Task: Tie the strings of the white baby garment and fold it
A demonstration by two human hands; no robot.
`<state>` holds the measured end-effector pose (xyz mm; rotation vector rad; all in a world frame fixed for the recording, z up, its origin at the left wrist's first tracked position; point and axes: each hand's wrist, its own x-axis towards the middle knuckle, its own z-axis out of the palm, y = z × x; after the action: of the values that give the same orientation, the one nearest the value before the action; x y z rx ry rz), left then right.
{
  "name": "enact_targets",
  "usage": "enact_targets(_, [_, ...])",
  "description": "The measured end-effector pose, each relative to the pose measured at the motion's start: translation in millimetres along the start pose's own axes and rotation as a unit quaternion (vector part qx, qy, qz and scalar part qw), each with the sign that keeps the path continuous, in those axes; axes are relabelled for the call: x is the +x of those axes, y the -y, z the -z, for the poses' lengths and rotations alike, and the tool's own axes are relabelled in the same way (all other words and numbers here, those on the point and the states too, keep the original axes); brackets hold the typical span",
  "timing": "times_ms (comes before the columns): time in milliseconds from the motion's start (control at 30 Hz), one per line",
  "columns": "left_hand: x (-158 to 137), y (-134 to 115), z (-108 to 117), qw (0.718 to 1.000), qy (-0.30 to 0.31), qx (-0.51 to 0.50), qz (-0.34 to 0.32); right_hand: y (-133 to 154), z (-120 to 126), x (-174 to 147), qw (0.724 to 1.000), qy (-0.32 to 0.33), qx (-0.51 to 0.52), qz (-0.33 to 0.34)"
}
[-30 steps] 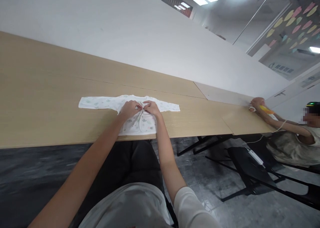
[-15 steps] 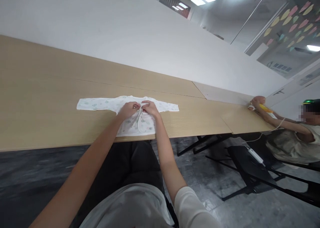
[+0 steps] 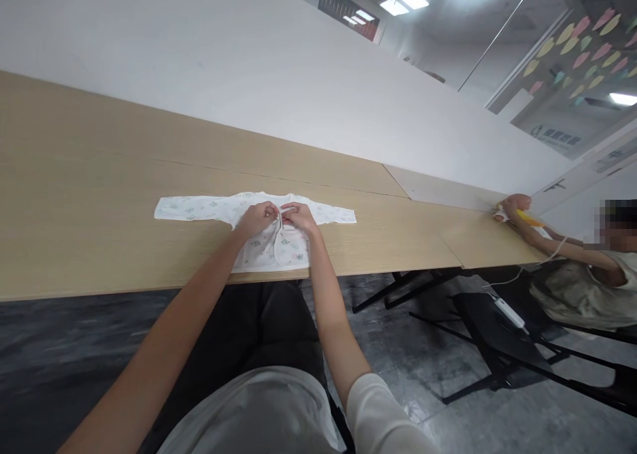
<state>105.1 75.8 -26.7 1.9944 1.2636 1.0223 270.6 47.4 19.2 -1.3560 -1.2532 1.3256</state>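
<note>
A small white baby shirt [image 3: 293, 247] with a scattered print lies on the table, its two sleeves spread out to the sides and its hem near the front edge. My left hand [image 3: 257, 219] is closed on the fabric at the middle of the chest, pinching the front opening. Just beside it, my right hand [image 3: 298, 216] grips the other side of the same opening with bent fingers. Between the hands the cloth edge is lifted in a small ridge. Whatever fastener may sit under the fingertips is hidden.
The wooden table [image 3: 124, 149] runs along a white wall [image 3: 223, 62]. On the right, another person's arms [image 3: 552, 243] reach to a doll [image 3: 520, 203] on the table. A black folding chair [image 3: 497, 334] holds a white power strip [image 3: 510, 312] with a cable.
Both hands stay at the shirt's front opening, with only a slight shift of the fingers and cloth edge. The person on the right has turned the head a little.
</note>
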Motion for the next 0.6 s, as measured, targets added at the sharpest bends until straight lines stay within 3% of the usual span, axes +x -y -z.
enact_targets(600, [-4.0, -11.8, 4.6, 1.0, -0.003, 0.004, 0.012, -12.5, 0.4, 4.8, 0.997, 0.0, -0.067, 0.044])
